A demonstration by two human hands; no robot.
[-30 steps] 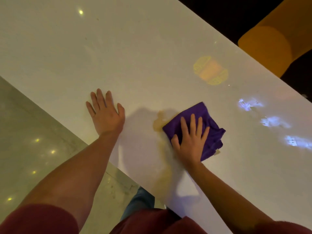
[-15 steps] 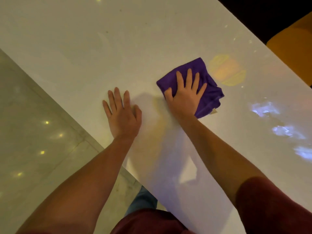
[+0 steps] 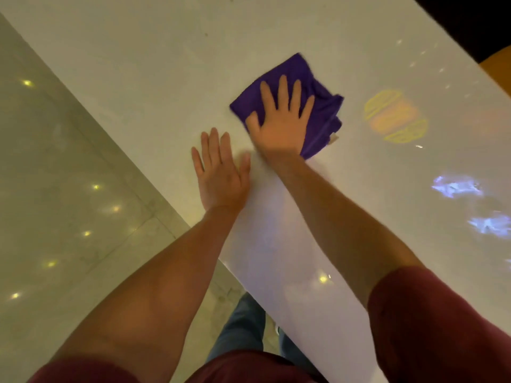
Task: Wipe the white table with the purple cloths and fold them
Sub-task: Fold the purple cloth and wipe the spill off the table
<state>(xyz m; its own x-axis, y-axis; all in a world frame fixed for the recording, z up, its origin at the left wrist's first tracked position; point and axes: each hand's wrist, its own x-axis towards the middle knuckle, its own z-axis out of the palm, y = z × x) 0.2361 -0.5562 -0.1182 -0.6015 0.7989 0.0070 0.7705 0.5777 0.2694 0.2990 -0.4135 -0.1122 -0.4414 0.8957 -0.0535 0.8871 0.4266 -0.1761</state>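
Since a second ago my right hand (image 3: 279,121) has pushed the purple cloth (image 3: 320,106) farther up the white table (image 3: 138,64), fingers spread flat on it, left hand (image 3: 219,175) flat beside, and I think loose folds past my fingertips could bunch.

The floor (image 3: 69,205) is shiny, pale stone in big tiles with thin lines between them. Small yellow dots of light (image 3: 95,187) shine on it. At the top right the room is very dark (image 3: 467,20). An orange thing (image 3: 497,69) peeks in at the right edge, too little of it to tell what it is.
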